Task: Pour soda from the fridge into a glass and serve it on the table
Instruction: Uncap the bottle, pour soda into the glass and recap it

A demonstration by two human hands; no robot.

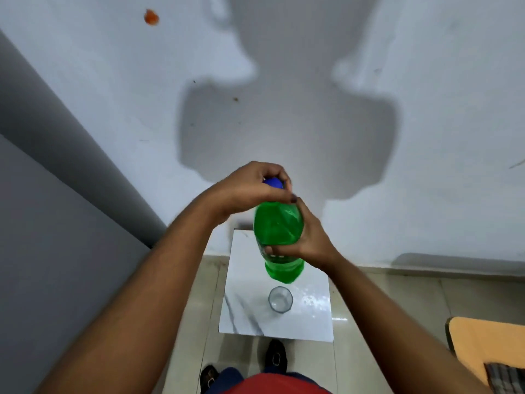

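Gripping the blue cap [273, 184], left hand [250, 189] tops green bottle [277, 231].

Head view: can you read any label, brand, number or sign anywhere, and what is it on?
Nothing is readable.
Green bottle: small white marks just under the right hand, too blurred and partly covered to read.
Blue cap: no text visible; the left hand covers most of it.
Glass and marble table: no markings.
Wall: stains only, no signs.
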